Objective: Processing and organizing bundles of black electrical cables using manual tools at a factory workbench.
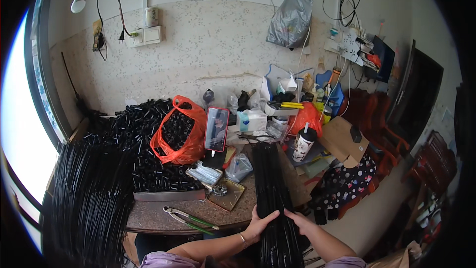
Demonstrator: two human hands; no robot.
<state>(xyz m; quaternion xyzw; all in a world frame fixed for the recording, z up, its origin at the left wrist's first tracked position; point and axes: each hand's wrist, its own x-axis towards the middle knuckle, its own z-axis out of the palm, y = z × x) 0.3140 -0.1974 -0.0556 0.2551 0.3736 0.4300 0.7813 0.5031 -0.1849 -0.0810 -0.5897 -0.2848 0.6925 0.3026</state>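
A thick bundle of long, thin black strips (274, 183) lies lengthwise over the table's right part and sticks out past the near edge. My left hand (260, 224) wraps round its left side, thumb on top. From the other side my right hand (299, 222) grips the same bundle, its fingers mostly hidden. Left of the bundle are green-handled pincers (190, 220) and a shallow tray (229, 196) with small metal pieces. A big heap of similar black strips (89, 193) hangs over the table's left end.
Many short black tubes (124, 129) pile up behind a metal edge strip (168, 195). A red plastic bag (180, 131) holds more tubes. Nearby stand a phone (216, 128) and a patterned cup (303, 145). A cardboard box (342, 141) sits at right, near wooden chairs (379, 114).
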